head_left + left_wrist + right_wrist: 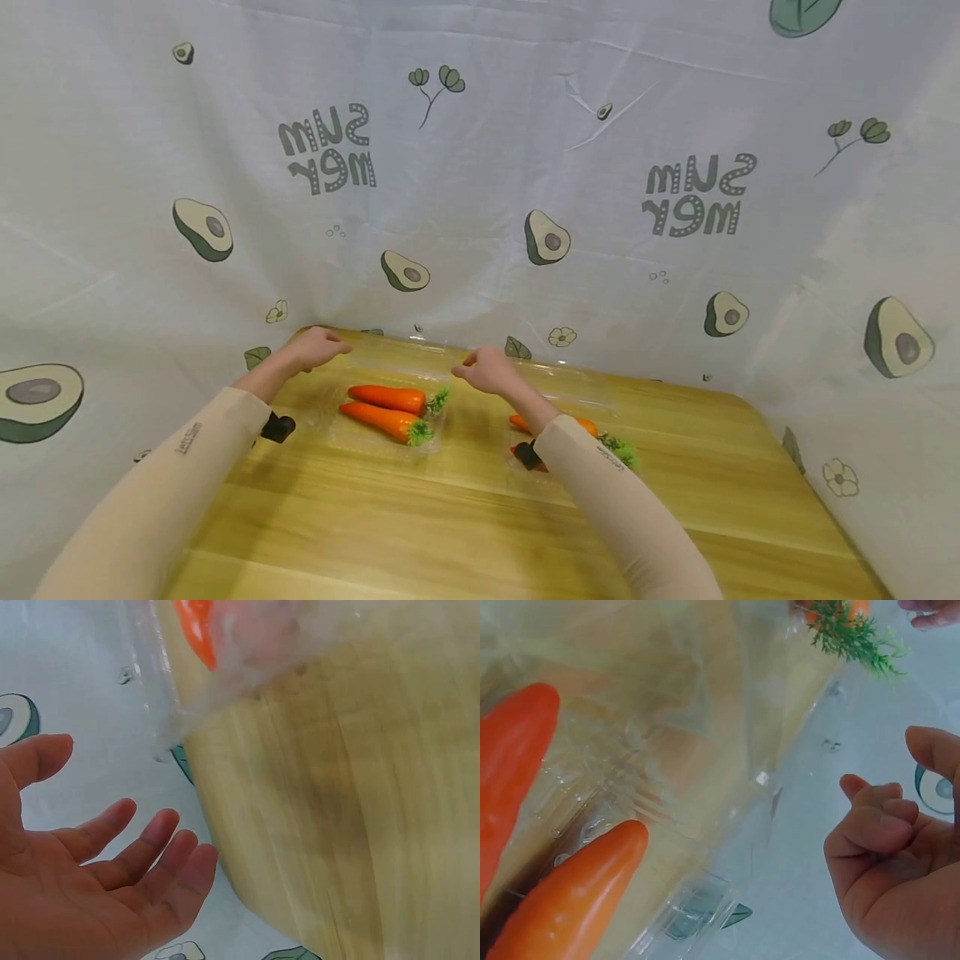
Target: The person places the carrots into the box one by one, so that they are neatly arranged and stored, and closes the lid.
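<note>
My left hand hovers near the back left corner of the table, beside a clear plastic box. Its fingers are spread and relaxed in the left wrist view, with nothing in them. Two orange carrots with green tops lie side by side in that box. Above the table between the two boxes is my right hand, its fingers loosely curled around nothing. Under my right forearm a second clear plastic box holds two more carrots, partly covered by the arm. Both lids stand opened toward the back.
The wooden table has rounded back corners. A white curtain printed with avocados and lettering hangs right behind it and along both sides. Black wrist mounts hang under both forearms.
</note>
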Demonstrator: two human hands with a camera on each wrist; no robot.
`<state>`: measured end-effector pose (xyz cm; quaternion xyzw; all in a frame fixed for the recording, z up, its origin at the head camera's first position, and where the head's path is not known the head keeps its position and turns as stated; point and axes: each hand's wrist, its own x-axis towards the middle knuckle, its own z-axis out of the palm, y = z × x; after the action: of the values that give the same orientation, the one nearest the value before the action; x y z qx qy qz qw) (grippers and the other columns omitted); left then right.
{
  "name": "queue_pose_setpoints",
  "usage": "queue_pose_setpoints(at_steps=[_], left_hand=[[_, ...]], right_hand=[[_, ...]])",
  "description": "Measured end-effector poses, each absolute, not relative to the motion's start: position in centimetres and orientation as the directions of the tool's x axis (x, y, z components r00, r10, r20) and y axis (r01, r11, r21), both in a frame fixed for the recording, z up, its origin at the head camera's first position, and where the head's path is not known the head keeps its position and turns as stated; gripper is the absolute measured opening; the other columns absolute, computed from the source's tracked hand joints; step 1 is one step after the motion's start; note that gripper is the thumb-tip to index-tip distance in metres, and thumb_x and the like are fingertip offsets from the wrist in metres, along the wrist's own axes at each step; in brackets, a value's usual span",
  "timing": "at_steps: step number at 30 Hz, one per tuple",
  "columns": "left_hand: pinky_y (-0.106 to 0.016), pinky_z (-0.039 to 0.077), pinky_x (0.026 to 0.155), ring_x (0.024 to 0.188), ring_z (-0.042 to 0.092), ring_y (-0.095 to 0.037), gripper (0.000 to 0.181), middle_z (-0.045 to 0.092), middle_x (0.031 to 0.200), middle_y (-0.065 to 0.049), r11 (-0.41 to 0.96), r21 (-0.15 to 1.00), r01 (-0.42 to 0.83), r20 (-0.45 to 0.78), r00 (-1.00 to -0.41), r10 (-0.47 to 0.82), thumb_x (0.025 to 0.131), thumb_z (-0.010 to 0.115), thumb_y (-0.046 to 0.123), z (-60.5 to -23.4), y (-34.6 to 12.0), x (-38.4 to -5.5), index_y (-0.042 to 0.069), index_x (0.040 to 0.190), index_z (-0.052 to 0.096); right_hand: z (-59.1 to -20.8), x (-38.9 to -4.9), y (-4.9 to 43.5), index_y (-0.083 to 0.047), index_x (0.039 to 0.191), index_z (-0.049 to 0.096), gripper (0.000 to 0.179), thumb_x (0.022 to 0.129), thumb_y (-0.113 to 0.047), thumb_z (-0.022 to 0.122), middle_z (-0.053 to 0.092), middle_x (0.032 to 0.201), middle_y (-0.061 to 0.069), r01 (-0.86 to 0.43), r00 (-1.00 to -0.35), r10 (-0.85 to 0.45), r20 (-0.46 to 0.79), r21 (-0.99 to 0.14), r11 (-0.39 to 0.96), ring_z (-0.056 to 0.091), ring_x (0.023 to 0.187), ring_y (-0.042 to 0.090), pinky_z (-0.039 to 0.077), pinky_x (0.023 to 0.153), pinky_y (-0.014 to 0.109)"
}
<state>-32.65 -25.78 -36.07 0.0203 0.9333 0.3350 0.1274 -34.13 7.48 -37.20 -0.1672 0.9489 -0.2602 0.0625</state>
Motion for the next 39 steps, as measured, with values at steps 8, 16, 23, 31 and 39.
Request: queue_pose_setpoints(at_steps=[8,16,23,31,39], left_hand=[[-0.056,0.049,0.098,0.139,0.038,-0.049,0.066,0.031,0.156,-0.031,0.767,0.633,-0.108,-0.313,-0.941,0.126,0.106,0.046,0.035,-36.5,-26.3,-34.0,-0.010,0.152,0.032],[-0.058,0.046,0.102,0.136,0.040,-0.048,0.064,0.037,0.147,-0.034,0.734,0.662,-0.149,-0.352,-0.927,0.129,0.105,0.047,0.031,-36.6,-26.3,-34.8,-0.012,0.151,0.032],[-0.053,0.050,0.097,0.134,0.043,-0.048,0.065,0.044,0.144,-0.035,0.741,0.648,-0.178,-0.391,-0.912,0.122,0.104,0.048,0.031,-37.2,-26.5,-35.2,-0.013,0.150,0.030],[-0.047,0.053,0.093,0.135,0.044,-0.047,0.068,0.042,0.148,-0.034,0.733,0.649,-0.203,-0.415,-0.902,0.118,0.105,0.049,0.031,-37.6,-26.5,-35.2,-0.012,0.152,0.025],[-0.047,0.052,0.094,0.135,0.043,-0.048,0.060,0.042,0.149,-0.034,0.729,0.655,-0.197,-0.431,-0.890,0.147,0.105,0.049,0.029,-37.8,-26.3,-35.4,-0.007,0.152,0.036]], right_hand=[[-36.5,-35.3,6.4,-0.011,0.058,0.060,0.047,0.099,-0.034,0.063,0.047,0.052,-0.001,-0.260,-0.931,-0.350,-0.104,-0.485,0.835,0.036,0.046,0.013,0.038,0.050,0.029],[-35.8,-36.8,5.6,-0.018,0.053,0.041,0.055,0.099,-0.037,0.064,0.020,0.048,-0.006,-0.185,-0.928,-0.316,-0.199,-0.490,0.852,0.021,0.039,0.010,0.029,0.043,0.027],[-36.6,-37.5,5.6,-0.019,0.050,0.033,0.060,0.098,-0.032,0.066,0.022,0.047,-0.004,-0.071,-0.934,-0.256,-0.250,-0.572,0.817,0.021,0.038,0.012,0.026,0.041,0.028],[-37.5,-38.1,5.2,-0.020,0.052,0.031,0.058,0.100,-0.027,0.063,0.023,0.047,-0.003,-0.034,-0.927,-0.254,-0.275,-0.615,0.788,0.019,0.040,0.012,0.026,0.044,0.030],[-38.3,-38.3,4.9,-0.020,0.053,0.027,0.059,0.098,-0.021,0.064,0.022,0.049,-0.004,-0.008,-0.928,-0.242,-0.282,-0.636,0.771,0.018,0.041,0.012,0.026,0.046,0.030]])
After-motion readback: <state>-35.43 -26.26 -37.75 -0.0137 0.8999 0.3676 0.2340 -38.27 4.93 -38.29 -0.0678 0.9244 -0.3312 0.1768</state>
